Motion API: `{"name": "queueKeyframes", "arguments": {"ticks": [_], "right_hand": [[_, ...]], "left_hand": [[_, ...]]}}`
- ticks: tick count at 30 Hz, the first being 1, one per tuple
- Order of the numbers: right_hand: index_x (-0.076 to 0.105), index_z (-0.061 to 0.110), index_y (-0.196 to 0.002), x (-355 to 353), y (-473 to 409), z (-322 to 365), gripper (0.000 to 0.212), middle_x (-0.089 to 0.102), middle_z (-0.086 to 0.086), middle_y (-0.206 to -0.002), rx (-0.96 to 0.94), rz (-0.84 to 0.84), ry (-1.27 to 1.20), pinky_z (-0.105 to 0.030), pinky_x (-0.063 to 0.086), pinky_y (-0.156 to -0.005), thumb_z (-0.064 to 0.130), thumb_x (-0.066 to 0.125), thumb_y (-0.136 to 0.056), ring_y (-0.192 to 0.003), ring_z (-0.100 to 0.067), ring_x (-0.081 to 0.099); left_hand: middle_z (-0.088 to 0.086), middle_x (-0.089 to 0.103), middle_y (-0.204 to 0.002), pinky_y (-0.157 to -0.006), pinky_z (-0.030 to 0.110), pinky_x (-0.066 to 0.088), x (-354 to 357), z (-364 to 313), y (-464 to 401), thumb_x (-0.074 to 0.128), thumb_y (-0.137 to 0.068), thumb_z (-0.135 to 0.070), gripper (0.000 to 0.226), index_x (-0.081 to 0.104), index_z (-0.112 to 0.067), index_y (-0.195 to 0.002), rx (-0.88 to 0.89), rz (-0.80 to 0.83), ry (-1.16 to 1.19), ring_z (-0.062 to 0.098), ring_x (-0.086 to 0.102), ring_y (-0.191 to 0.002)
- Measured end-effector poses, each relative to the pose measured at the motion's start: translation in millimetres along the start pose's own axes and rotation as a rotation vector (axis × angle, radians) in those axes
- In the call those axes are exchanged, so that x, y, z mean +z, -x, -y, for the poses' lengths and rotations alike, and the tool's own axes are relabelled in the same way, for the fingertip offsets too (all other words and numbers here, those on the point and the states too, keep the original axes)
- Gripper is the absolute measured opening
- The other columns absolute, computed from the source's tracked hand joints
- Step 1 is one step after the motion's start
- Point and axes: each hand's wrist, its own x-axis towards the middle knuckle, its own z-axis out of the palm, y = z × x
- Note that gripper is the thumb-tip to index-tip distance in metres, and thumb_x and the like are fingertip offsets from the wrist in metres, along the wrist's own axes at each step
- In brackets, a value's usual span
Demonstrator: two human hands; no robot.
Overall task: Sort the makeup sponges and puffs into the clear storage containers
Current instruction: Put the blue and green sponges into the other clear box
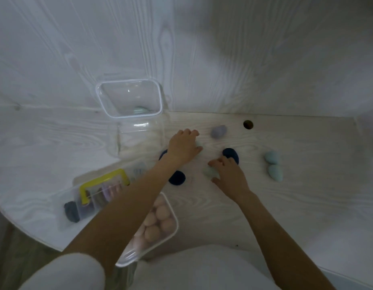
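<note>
Seen from the head camera, the left hand (184, 147) curls over a pale mint sponge (199, 145), mostly hidden beneath its fingers (191, 133), while the right hand (229, 174) rests on another pale sponge (210, 172), its fingers (220, 162) loosely bent, beside a navy puff (230, 155) on the worktop (296, 206). A tall clear container (129, 99) stands behind with one mint sponge inside, and a clear box (160, 229) of peach sponges lies partly hidden beneath the left forearm. Blur obscures the grips; no writing is readable.
</note>
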Motion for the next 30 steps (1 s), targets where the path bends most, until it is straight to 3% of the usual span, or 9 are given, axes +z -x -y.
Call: {"name": "queueKeyframes", "arguments": {"ticks": [3,5,9,13,15,18,21,25,30], "right_hand": [[0.054,0.017,-0.124,0.7,-4.6,-3.9,0.039,0.055,-0.009,-0.112,-0.01,-0.009,0.031,-0.031,0.042,-0.074,0.02,0.063,-0.086,-0.096,-0.025,0.05],[0.051,0.018,-0.127,-1.9,-3.9,-6.6,0.04,0.053,-0.008,-0.109,-0.01,-0.019,-0.005,-0.029,0.041,-0.07,0.024,0.06,-0.088,-0.093,-0.023,0.052],[0.045,0.024,-0.133,-8.1,-2.1,-2.6,0.045,0.047,-0.003,-0.102,0.017,-0.115,-0.246,-0.026,0.041,-0.063,0.031,0.056,-0.091,-0.081,-0.014,0.047],[0.048,0.023,-0.129,-14.8,-10.0,22.2,0.039,0.051,0.0,-0.11,-0.081,-0.141,-0.441,-0.024,0.043,-0.076,0.029,0.057,-0.092,-0.089,-0.012,0.05],[0.049,0.021,-0.123,-18.9,-18.6,42.0,0.034,0.055,0.002,-0.111,-0.158,-0.177,-0.443,-0.023,0.042,-0.075,0.027,0.059,-0.091,-0.09,-0.011,0.051],[0.05,0.018,-0.113,-25.1,-37.2,72.5,0.028,0.058,0.006,-0.106,-0.212,-0.205,-0.488,-0.021,0.043,-0.07,0.023,0.062,-0.088,-0.085,-0.008,0.053],[0.05,0.018,-0.106,-24.3,-56.4,99.7,0.025,0.058,0.005,-0.104,-0.239,-0.202,-0.536,-0.016,0.04,-0.065,0.016,0.064,-0.086,-0.079,-0.007,0.054],[0.053,0.014,-0.106,-17.6,-72.7,124.7,0.027,0.053,0.001,-0.112,-0.256,-0.239,-0.562,-0.014,0.045,-0.063,0.007,0.065,-0.082,-0.081,-0.01,0.057],[0.052,0.014,-0.105,-2.5,-85.5,140.3,0.023,0.052,-0.002,-0.111,-0.224,-0.201,-0.498,-0.031,0.051,-0.071,0.01,0.062,-0.085,-0.083,-0.011,0.056]], "left_hand": [[0.011,0.048,-0.127,-0.083,0.034,0.041,10.6,-6.7,-13.0,0.053,-0.09,-0.042,0.051,0.042,-0.013,-0.13,-0.078,0.135,-0.045,0.027,0.049,-0.111],[0.01,0.049,-0.126,-0.086,0.033,0.041,8.9,-10.0,-10.7,0.055,-0.09,-0.039,0.05,0.044,-0.013,-0.131,-0.067,0.139,0.053,0.026,0.051,-0.11],[0.004,0.055,-0.117,-0.086,0.024,0.043,-23.3,6.1,22.6,0.063,-0.087,-0.026,0.043,0.051,-0.019,-0.128,0.037,-0.154,0.452,0.012,0.054,-0.097],[-0.001,0.056,-0.116,-0.087,0.019,0.048,-54.0,72.3,72.5,0.068,-0.084,-0.017,0.033,0.061,-0.019,-0.116,-0.02,-0.387,0.62,0.009,0.059,-0.097],[-0.004,0.059,-0.112,-0.083,0.019,0.047,-62.9,111.2,93.8,0.071,-0.082,-0.015,0.031,0.063,-0.021,-0.112,-0.08,-0.419,0.538,0.009,0.058,-0.095],[-0.003,0.064,-0.109,-0.074,0.026,0.041,-68.6,158.1,108.9,0.072,-0.08,-0.014,0.03,0.066,-0.024,-0.107,-0.064,-0.355,0.236,0.019,0.057,-0.089],[0.001,0.067,-0.111,-0.074,0.029,0.04,-71.0,182.3,106.6,0.071,-0.079,-0.008,0.029,0.069,-0.022,-0.105,0.027,-0.228,0.05,0.029,0.058,-0.087],[0.007,0.066,-0.113,-0.08,0.032,0.043,-72.8,188.2,96.4,0.067,-0.08,0.0,0.035,0.07,-0.019,-0.109,0.148,-0.097,-0.045,0.031,0.059,-0.094],[0.002,0.058,-0.127,-0.094,0.031,0.036,-73.4,197.4,89.4,0.052,-0.09,-0.01,0.034,0.063,-0.021,-0.121,0.135,0.052,-0.123,0.023,0.058,-0.106]]}}
